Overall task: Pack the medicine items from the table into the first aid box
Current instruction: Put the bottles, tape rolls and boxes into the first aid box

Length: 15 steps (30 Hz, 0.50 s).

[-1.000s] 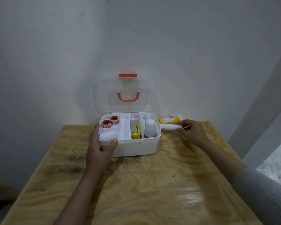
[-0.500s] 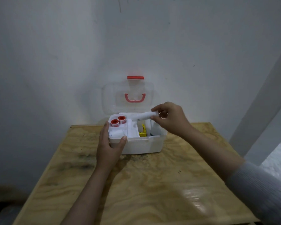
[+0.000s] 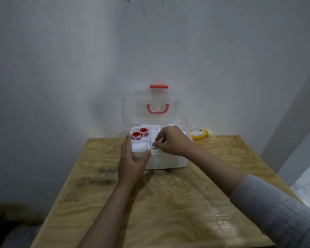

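Note:
The white first aid box (image 3: 168, 161) stands open at the far edge of the wooden table (image 3: 168, 203), its clear lid (image 3: 150, 104) with a red handle leaning back against the wall. Two red tape rolls (image 3: 136, 134) and a white bandage roll (image 3: 139, 146) fill its left compartment. My left hand (image 3: 132, 158) grips the box's front left corner. My right hand (image 3: 174, 140) is down over the middle compartment, thumb and finger pinched on a white tube that is mostly hidden under the hand. A yellow bottle (image 3: 200, 134) lies on the table just right of the box.
A white wall rises directly behind the box. A white post (image 3: 293, 113) slants up on the right beyond the table's right edge. The near half of the table is bare plywood.
My right hand picked the white tube up from the table beside the yellow bottle, carried it left over the box and has lowered it into the middle compartment. My left hand stayed on the box.

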Tool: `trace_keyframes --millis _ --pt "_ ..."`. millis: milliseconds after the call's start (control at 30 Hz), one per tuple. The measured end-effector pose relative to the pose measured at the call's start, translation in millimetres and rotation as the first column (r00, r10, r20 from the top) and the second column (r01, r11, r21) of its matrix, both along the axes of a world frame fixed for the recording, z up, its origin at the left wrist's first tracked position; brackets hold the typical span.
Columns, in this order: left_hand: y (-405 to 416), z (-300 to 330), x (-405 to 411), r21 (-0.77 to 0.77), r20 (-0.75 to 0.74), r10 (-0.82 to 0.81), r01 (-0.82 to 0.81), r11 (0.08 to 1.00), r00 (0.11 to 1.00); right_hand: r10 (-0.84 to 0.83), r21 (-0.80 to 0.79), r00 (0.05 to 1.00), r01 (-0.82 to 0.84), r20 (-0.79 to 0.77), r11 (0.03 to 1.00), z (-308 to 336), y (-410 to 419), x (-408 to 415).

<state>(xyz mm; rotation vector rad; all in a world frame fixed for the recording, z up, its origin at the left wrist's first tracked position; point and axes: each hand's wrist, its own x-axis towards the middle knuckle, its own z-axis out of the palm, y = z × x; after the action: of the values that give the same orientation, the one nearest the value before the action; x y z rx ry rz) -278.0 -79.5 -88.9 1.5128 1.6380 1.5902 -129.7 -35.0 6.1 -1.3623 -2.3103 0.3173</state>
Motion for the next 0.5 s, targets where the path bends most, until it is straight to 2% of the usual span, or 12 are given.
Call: trace_keyframes --millis 133,267,333,367,500 --pt "2 -3 -1 0.012 0.013 -0.006 0.005 1.0 1.0 -0.06 0.056 0.978 0.073 -0.202 0.996 21 13 28" --pt "3 -7 -1 0.038 0.041 -0.008 0.006 0.999 0.999 -0.331 0.069 0.823 0.405 -0.461 0.912 12 52 93" --pt "4 -7 0 0.043 0.042 0.003 -0.005 0.999 0.999 -0.464 0.002 0.783 0.51 -0.414 0.86 -17 75 123" --pt "5 -8 1 0.044 0.044 0.009 -0.011 0.999 0.999 -0.5 -0.029 0.795 0.523 -0.344 0.852 -34 84 133" --pt "6 -9 3 0.045 0.067 0.004 -0.007 0.999 0.998 -0.494 0.013 0.869 0.493 0.034 0.87 -79 110 152"
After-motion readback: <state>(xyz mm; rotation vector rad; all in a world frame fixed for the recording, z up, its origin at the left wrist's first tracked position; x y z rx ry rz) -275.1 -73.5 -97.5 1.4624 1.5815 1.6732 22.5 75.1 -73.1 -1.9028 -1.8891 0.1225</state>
